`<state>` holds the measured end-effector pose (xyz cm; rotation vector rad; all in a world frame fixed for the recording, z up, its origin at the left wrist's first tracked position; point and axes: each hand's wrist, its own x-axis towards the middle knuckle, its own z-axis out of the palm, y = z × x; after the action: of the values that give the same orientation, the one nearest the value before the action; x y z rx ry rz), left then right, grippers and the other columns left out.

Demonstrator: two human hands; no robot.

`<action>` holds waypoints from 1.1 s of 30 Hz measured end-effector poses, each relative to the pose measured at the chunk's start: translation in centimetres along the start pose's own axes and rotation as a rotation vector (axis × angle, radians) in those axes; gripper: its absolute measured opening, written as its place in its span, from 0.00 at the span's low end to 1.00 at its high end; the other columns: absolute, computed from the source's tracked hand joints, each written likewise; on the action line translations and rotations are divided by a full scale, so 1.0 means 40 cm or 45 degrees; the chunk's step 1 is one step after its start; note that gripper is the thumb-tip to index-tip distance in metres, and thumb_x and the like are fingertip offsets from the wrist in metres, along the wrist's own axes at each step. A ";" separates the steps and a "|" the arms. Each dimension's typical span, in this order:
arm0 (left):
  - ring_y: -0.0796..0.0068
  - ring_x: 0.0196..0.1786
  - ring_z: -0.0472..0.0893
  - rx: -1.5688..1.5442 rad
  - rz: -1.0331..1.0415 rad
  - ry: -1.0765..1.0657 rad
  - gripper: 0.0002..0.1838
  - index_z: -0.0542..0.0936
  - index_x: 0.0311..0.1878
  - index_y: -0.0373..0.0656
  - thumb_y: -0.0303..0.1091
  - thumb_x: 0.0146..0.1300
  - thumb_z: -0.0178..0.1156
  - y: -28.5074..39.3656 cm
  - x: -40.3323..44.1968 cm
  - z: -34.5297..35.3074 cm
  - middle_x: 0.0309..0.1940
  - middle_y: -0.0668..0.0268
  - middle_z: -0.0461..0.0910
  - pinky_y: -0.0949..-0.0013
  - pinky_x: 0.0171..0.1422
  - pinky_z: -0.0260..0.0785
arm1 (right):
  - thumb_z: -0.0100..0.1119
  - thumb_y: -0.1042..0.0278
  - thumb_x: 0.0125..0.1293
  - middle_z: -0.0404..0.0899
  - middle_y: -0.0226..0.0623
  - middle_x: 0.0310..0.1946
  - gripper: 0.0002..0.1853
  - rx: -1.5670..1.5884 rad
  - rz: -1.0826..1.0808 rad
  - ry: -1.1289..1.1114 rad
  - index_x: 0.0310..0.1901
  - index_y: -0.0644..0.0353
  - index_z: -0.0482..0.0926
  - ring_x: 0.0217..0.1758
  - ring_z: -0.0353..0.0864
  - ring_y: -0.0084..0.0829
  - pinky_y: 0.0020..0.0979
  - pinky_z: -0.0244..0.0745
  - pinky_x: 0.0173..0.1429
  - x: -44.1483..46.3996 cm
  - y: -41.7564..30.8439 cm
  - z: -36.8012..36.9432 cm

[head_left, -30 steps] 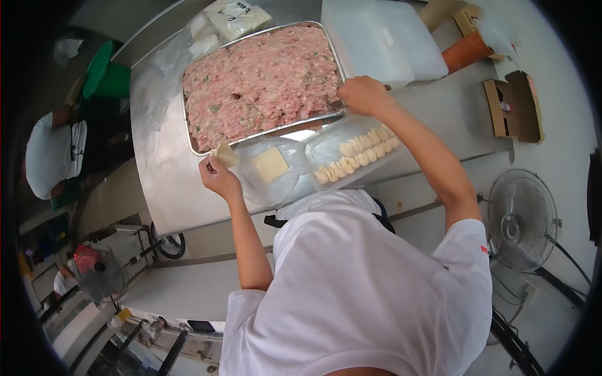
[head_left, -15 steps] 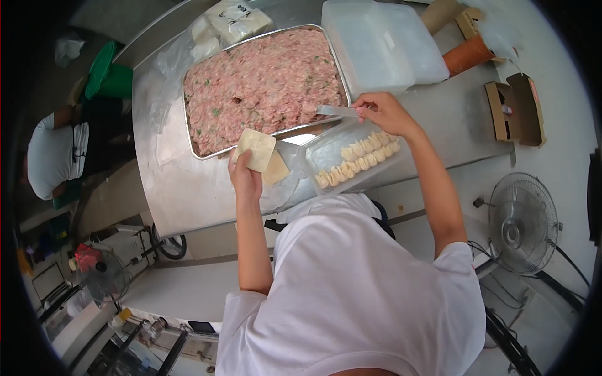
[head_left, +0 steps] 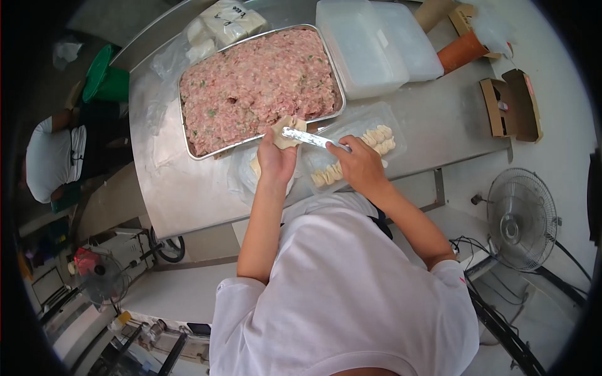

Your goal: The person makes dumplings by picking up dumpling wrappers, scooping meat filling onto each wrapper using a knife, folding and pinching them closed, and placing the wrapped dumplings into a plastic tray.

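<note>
Left hand [head_left: 276, 158] pinching a wrapper [head_left: 286, 139]; right hand [head_left: 360, 167] gripping a spatula [head_left: 308, 137], partly hiding the dumpling tub [head_left: 375, 115]. Far side: meat tray [head_left: 232, 147].

Lighting is moderate, with pale glare on the desk [head_left: 164, 197]. Wide-angle distortion bends the edges; corners fall into black vignetting.

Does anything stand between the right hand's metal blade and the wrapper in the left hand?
Nothing visible does: the blade, held in the right hand, reaches directly over the wrapper in the left hand, with no object showing in between.
</note>
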<state>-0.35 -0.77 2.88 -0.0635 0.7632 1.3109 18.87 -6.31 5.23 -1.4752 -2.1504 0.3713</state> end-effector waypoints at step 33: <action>0.57 0.61 0.77 0.125 0.090 0.179 0.21 0.70 0.60 0.28 0.37 0.75 0.44 0.088 -0.006 -0.228 0.57 0.52 0.77 0.58 0.70 0.67 | 0.57 0.72 0.61 0.83 0.44 0.43 0.08 -0.297 0.201 -0.848 0.40 0.55 0.84 0.49 0.82 0.46 0.45 0.78 0.51 0.343 0.202 -0.073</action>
<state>-7.72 -4.08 -2.60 -0.0506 0.9555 1.3446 22.91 9.23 7.15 -1.8486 -2.6594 0.7816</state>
